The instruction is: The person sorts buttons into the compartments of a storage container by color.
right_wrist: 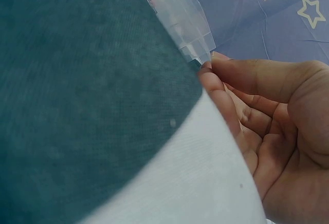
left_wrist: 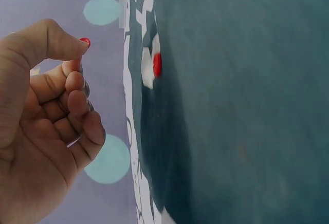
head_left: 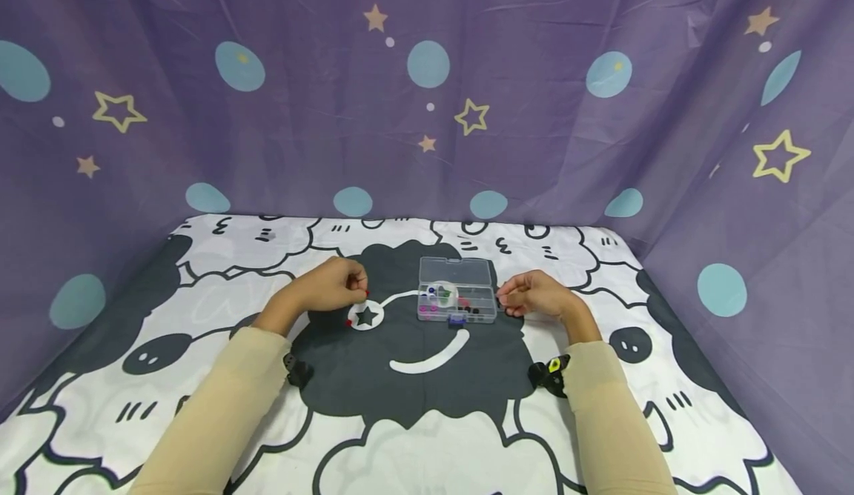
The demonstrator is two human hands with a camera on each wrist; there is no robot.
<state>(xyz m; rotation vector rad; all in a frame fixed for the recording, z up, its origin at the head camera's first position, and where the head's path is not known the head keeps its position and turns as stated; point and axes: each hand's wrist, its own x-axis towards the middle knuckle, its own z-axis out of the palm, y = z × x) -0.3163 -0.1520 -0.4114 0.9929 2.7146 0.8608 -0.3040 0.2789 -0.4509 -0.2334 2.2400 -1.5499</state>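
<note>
My left hand (head_left: 339, 284) pinches a small red bead (left_wrist: 86, 42) between thumb and forefinger, the other fingers loosely curled. Below it on the dark cloth lies another red bead (head_left: 348, 323), beside a white printed circle with a star. To the right stands a clear plastic compartment box (head_left: 457, 264), its lid tipped open toward the back and a blue latch (head_left: 457, 320) at its front. Small pink, blue, red and black pieces sit in its compartments. My right hand (head_left: 537, 293) pinches the box's right edge with thumb and forefinger; the exact contact is partly hidden.
A sheep-patterned cloth (head_left: 427, 458) in black and white covers the table. Behind and at both sides hangs a purple curtain (head_left: 527, 28) with stars and blue dots.
</note>
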